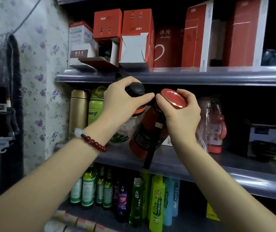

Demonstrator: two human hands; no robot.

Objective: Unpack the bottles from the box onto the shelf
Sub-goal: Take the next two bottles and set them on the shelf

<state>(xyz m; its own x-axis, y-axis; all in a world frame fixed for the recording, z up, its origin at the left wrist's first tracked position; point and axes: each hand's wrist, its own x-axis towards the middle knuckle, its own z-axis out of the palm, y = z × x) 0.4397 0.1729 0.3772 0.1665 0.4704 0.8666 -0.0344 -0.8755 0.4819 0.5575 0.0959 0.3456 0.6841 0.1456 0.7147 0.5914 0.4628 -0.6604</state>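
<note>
At the front edge of the grey middle shelf (192, 162), the left hand (122, 101) grips a clear bottle's round black cap (136, 88), while the right hand (182, 114) holds a tilted red bottle (148, 131) by its red lid (173, 97).

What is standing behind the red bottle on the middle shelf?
Behind the red bottle, held by the right hand, a small strip of a pale box shows on the middle shelf. The bottle and hand cover the rest.
</note>
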